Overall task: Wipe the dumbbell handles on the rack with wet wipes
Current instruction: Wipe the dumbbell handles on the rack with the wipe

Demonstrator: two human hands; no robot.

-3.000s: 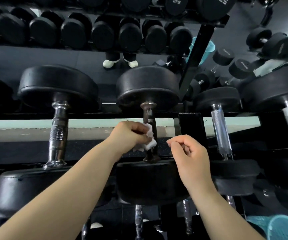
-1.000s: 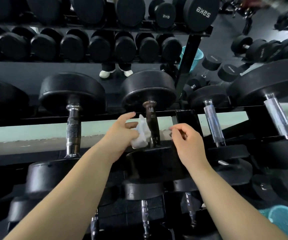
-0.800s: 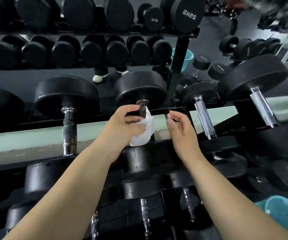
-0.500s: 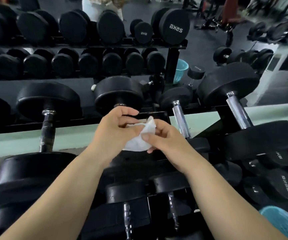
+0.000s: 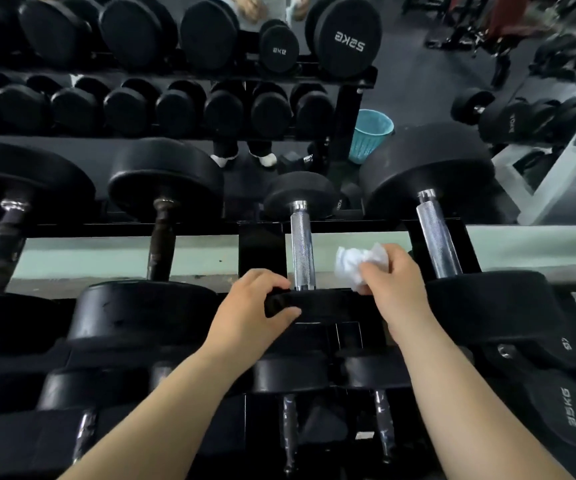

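My left grip (image 5: 252, 306) curls round the near head (image 5: 328, 305) of the small dumbbell (image 5: 301, 201) at the front edge of the rack (image 5: 260, 244). My right grip (image 5: 396, 283) pinches the crumpled wet wipe (image 5: 351, 264) just right of the chrome handle (image 5: 302, 247). The handle's long axis points away from me, front edge to back, so I judge the wipe should wrap it fully and stroke lengthwise.
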